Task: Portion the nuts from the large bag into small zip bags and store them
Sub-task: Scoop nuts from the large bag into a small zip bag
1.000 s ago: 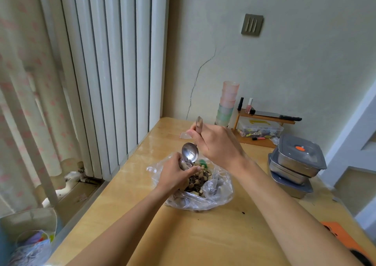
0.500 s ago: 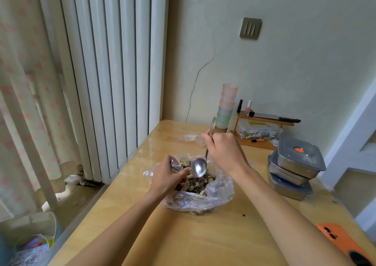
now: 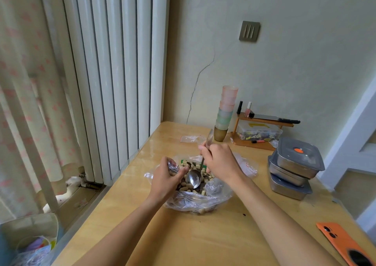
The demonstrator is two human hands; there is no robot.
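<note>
A large clear plastic bag [image 3: 203,199] full of nuts [image 3: 188,186] lies open in the middle of the wooden table [image 3: 203,235]. My left hand [image 3: 164,179] grips the bag's left rim, plastic bunched between its fingers and thumb. My right hand [image 3: 220,163] holds a metal spoon [image 3: 194,179] by its handle, bowl down, touching the nuts. Small zip bags lie flat on the table: one [image 3: 190,138] behind the big bag, another [image 3: 247,165] just right of my right hand.
Stacked steel containers with grey lids [image 3: 295,167] stand at the right. A tower of plastic cups [image 3: 225,113] and a small wooden shelf [image 3: 262,131] sit by the wall. An orange phone [image 3: 345,243] lies near the front right edge. A radiator [image 3: 114,72] flanks the left.
The spoon has gone down from above the bag into the nuts, with my right hand lowering. My left hand kept its hold on the bag's rim.
</note>
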